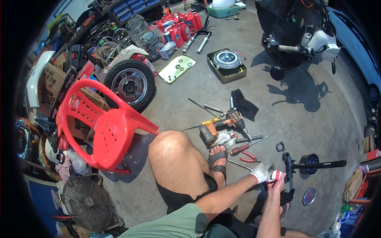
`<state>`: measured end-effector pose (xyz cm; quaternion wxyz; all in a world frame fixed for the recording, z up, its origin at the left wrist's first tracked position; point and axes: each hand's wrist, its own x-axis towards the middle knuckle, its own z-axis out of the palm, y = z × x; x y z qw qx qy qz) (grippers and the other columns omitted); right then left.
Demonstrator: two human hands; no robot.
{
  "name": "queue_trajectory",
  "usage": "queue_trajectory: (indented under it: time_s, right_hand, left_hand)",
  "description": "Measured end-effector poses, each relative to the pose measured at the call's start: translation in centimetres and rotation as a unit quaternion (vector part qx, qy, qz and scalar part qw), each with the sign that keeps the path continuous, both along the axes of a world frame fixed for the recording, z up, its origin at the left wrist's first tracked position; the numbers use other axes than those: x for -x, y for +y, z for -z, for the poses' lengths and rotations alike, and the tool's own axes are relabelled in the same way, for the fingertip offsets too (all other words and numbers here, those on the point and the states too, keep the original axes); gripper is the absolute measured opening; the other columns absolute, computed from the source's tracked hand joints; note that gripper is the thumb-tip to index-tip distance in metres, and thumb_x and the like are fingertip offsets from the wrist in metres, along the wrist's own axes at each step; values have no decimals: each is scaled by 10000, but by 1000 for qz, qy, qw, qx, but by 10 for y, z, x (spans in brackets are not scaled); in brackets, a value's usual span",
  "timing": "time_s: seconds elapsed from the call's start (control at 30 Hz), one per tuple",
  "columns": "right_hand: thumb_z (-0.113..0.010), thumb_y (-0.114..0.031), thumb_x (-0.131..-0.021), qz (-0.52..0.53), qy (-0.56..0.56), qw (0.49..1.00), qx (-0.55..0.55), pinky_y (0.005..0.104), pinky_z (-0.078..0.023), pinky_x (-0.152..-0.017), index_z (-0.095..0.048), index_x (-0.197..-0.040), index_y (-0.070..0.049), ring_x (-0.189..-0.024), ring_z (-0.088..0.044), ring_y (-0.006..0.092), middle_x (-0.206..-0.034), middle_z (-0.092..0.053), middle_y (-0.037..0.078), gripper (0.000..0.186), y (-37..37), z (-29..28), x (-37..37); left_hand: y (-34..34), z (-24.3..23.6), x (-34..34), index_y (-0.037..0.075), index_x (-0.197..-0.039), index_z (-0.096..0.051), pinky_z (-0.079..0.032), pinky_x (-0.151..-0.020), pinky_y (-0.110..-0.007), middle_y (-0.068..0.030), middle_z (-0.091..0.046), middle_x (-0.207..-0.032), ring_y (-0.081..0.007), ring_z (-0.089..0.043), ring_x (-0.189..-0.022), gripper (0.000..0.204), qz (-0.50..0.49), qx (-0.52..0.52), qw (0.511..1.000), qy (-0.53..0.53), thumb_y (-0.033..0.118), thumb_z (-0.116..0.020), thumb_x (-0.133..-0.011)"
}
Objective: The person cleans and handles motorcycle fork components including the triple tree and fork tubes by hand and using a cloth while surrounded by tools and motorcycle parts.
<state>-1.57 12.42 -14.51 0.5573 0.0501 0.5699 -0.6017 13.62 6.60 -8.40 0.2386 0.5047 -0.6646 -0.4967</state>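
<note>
My left hand [262, 173], in a white glove with grey fingertips, and my bare right hand [276, 183] meet at the lower right, both closed on a small red-and-white packet [277, 174]. Just beyond them lies a steering stem [328, 164] with a dark clamp, by a round dark part [307, 159] and a shiny disc [309, 196]. Red-handled pliers [248, 155], a screwdriver [242, 148], an orange drill [230, 123] and a black cloth [244, 105] lie farther up on the floor.
A red plastic chair [111, 139], wheel [129, 85], fan [89, 200] and stacked boxes crowd the left. Beyond stand a tray [176, 69], a metal tin with a round part [234, 77], red bottles [176, 29] and fork tubes [202, 41]. A scooter [289, 39] and blue car [353, 43] occupy the right.
</note>
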Motion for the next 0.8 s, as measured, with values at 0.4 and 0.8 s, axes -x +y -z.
queue_trajectory:
  time_s: [0.4,0.8]
  right_hand:
    - [-403,-390,-1071,-83,411,908,13,334,-490,-858,-562,-1261,-25,-957,-611,199,-1076,-633,91,441,-19,6,8]
    - [-591,-163,-969,-199,621,756,53,414,-420,-1012,-558,-1278,16,-1149,-558,341,-1248,-585,201,359,-30,-88,-54]
  left_hand:
    - [-7,35,15,-8,-1158,-668,-487,-800,-370,-112,-713,-1015,-235,-633,-885,505,-103,-310,927,184,429,-488,-982]
    - [-11,63,-2,48,-1175,-592,-478,-976,-452,-146,-669,-1155,-290,-629,-1066,377,-186,-569,613,516,324,-401,-1002]
